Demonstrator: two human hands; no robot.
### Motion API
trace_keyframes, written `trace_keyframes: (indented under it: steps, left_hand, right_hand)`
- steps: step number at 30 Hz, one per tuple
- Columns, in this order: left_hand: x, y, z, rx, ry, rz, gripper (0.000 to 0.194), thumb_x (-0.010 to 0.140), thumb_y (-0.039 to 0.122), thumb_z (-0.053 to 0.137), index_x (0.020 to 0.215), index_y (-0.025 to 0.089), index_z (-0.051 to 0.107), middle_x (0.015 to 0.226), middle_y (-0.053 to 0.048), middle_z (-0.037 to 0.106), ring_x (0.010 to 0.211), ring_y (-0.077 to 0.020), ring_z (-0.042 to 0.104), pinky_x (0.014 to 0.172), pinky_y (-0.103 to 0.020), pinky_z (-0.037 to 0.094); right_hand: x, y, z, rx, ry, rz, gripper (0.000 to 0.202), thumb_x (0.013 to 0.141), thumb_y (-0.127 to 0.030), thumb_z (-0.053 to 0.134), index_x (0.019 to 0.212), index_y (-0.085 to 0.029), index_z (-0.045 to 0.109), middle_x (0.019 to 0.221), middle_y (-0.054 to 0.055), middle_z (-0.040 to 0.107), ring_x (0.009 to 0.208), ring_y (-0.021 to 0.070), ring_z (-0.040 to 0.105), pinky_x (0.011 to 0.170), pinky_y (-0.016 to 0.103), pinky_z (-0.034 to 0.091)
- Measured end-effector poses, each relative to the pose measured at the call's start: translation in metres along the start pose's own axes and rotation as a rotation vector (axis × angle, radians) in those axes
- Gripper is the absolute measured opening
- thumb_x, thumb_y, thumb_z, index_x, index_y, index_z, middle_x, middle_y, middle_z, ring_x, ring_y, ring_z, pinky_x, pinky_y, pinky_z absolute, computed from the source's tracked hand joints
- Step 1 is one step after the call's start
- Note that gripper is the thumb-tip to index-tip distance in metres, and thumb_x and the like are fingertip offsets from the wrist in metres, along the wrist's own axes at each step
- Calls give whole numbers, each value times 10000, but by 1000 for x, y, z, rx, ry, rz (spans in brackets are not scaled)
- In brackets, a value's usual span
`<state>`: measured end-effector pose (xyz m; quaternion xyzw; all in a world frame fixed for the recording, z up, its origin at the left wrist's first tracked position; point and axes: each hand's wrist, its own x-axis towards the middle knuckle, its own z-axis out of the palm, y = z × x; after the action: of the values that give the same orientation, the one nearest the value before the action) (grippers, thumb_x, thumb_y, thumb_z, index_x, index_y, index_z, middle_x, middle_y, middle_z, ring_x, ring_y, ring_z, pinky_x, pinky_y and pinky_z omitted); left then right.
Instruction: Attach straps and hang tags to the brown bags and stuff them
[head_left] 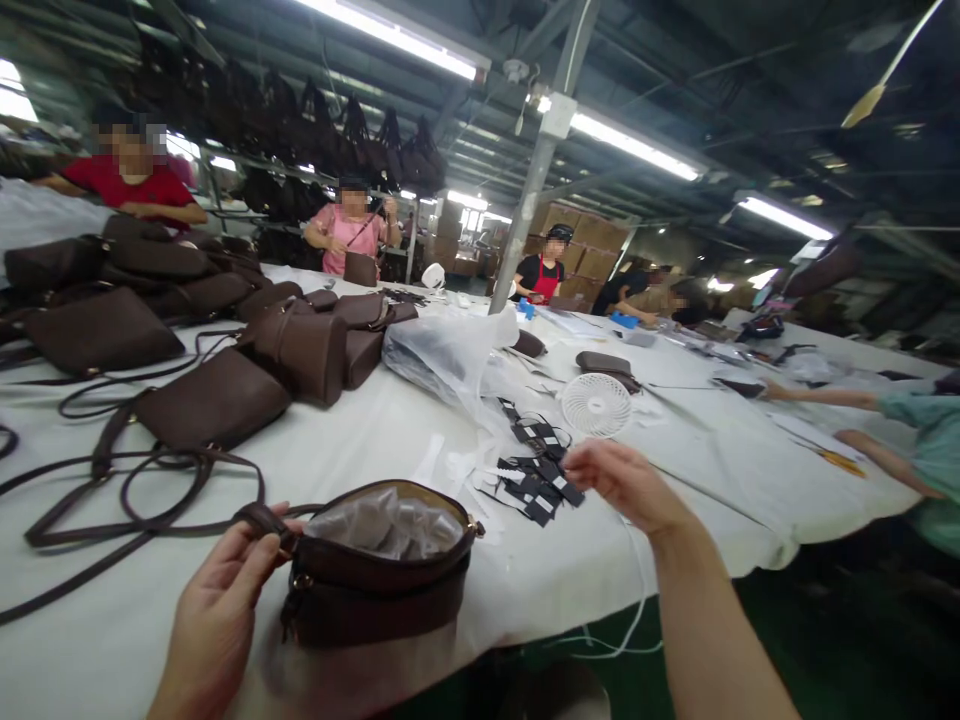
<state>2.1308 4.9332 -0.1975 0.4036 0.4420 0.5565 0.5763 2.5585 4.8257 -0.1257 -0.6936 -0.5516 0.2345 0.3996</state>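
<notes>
An open dark brown bag (382,600) stands at the table's near edge, with clear crumpled plastic (390,525) inside it. My left hand (225,590) pinches the bag's strap at its left end. My right hand (619,485) is over the right side of a pile of black tags (536,490), its fingers drawn together; whether a tag is between them is too small to tell. Just behind that hand stands a white round fan (597,405).
Several brown bags (214,395) with loose straps cover the table's left side. A translucent plastic bag (442,360) lies mid-table. A metal pole (532,200) rises behind. Co-workers stand across the table, and a person's arms (832,398) reach in from the right.
</notes>
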Motion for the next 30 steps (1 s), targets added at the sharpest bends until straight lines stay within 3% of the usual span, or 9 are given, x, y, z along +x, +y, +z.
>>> trace_keyframes:
  steps: [4,8,11,14,18,21,24,27,30]
  left_hand:
    - [-5,2,-5,67,0,4,723,630,591,760,1203,174,613,964,-49,736,931,-241,680,818,-264,557]
    - [-11,2,-12,93,-63,-14,785,697,640,679,1314,174,547,1086,-79,718,1067,-287,643,974,-351,503]
    - [-16,0,-17,177,-118,2,776,712,640,660,1324,177,546,1132,-90,706,1145,-315,603,1043,-400,449]
    - [-17,-7,-17,289,-171,34,702,645,608,724,1196,181,648,1122,-96,711,1181,-346,577,1010,-401,483]
    - [-18,-16,-13,407,-142,68,644,548,630,755,1003,176,721,1094,-111,719,1212,-388,546,990,-444,497]
    - [-18,-19,-17,476,-139,84,660,537,635,753,1017,185,714,1156,-107,699,1254,-382,512,1075,-465,399]
    - [-18,-23,-31,482,-151,72,698,554,637,749,1088,192,690,1238,-105,661,1235,-369,534,1085,-464,375]
    - [-16,-31,-47,421,-136,37,722,560,634,757,1142,216,668,1255,-90,652,1189,-349,578,1046,-446,420]
    - [-15,-37,-56,358,-156,32,671,586,613,761,1147,256,674,1226,-59,672,1156,-319,607,1002,-394,463]
  right_hand:
    - [15,36,42,-628,-6,108,200,858,-261,543,815,-183,722,910,82,730,916,238,658,831,332,478]
    - [16,66,72,-793,28,85,267,861,-179,528,1074,-157,687,1216,148,645,1108,262,592,919,337,432]
    - [15,70,78,-890,35,41,252,897,-187,489,1053,-171,685,1135,127,669,1052,242,605,878,311,435]
    - [22,63,85,-950,59,-5,276,941,-186,418,1002,-209,687,1047,88,683,985,207,607,841,276,427]
    - [42,61,97,-983,124,-29,359,921,-105,398,1191,-206,612,1248,131,606,1043,232,578,833,305,424]
    - [59,69,95,-974,134,20,313,869,-78,451,1089,-157,660,1073,158,672,949,267,623,761,331,445]
    - [71,78,79,-917,126,31,270,866,-139,491,1056,-197,674,907,85,710,872,232,655,742,302,462]
    - [74,84,61,-850,134,5,339,940,-230,372,1146,-223,642,881,53,716,819,200,665,734,293,484]
    - [68,86,55,-811,112,-49,335,938,-234,366,1045,-213,683,938,71,716,883,212,659,792,320,488]
